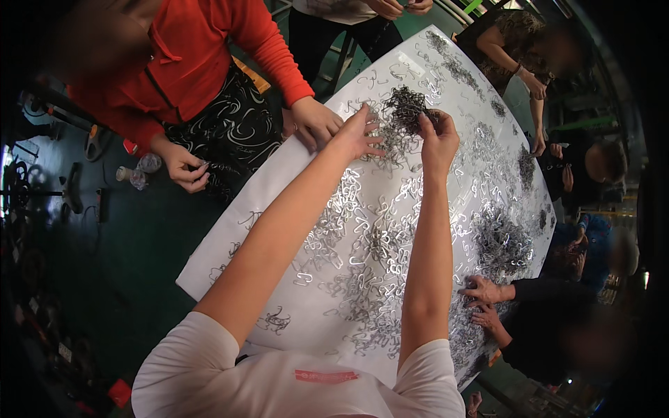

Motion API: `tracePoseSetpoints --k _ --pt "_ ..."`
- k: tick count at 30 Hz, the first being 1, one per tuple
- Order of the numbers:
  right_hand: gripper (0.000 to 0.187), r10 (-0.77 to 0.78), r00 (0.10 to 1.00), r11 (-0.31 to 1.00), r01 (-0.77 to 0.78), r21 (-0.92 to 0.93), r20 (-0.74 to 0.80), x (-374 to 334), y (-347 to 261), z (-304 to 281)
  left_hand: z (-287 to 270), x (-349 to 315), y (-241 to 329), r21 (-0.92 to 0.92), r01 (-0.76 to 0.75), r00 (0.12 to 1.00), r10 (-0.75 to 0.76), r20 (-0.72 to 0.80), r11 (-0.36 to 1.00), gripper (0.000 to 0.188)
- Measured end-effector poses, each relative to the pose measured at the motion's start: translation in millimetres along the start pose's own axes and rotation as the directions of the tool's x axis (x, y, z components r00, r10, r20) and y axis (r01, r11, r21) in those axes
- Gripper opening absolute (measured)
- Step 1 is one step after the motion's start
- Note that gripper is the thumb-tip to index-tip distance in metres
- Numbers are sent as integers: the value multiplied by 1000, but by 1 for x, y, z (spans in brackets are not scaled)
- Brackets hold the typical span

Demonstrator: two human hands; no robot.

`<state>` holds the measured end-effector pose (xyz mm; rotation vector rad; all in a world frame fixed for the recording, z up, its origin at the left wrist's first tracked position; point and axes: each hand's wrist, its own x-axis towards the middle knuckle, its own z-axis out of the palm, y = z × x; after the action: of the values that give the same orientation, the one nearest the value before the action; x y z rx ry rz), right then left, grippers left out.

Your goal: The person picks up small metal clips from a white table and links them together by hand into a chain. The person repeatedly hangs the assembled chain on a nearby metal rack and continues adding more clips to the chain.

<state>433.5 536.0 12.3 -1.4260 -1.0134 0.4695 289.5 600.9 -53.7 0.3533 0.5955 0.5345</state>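
Many small S-shaped metal hooks (376, 244) lie scattered over a white tabletop (279, 359). Both my arms reach toward its far side. My right hand (439, 136) has its thumb and fingers closed on the right edge of a dark, tangled clump of metal hooks (406, 106). Whether the clump is lifted or rests on the table, I cannot tell. Just left of the clump, my left hand (360, 134) is open, fingers spread over loose hooks, and seems to hold nothing.
A person in a red jacket (268, 52) stands at the left, one hand (316, 122) on the table edge near my left wrist. Another person's hands (486, 299) work among hooks at the right. A large hook pile (500, 240) lies there; more people stand around the far edges.
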Motion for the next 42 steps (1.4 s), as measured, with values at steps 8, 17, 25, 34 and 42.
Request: tracePoseSetpoints --k 8,17,25,34,42 --pt "16 38 999 997 -39 63 7 -3 -23 1 16 -4 0 -38 -36 992 32 -123 999 76" --pt "16 -58 998 998 57 37 15 -39 -71 -19 16 -67 -6 112 -85 995 91 -50 990 77" --pt "19 -91 996 993 90 74 7 -169 -162 -121 30 -196 -71 318 -101 995 96 30 943 71" --pt "19 149 954 974 -187 -127 -260 -408 -219 -248 44 -297 -220 685 20 986 -126 105 729 68" --pt "18 345 872 893 -419 -164 -347 -567 -126 -294 38 -337 -331 857 7 953 -262 150 515 51"
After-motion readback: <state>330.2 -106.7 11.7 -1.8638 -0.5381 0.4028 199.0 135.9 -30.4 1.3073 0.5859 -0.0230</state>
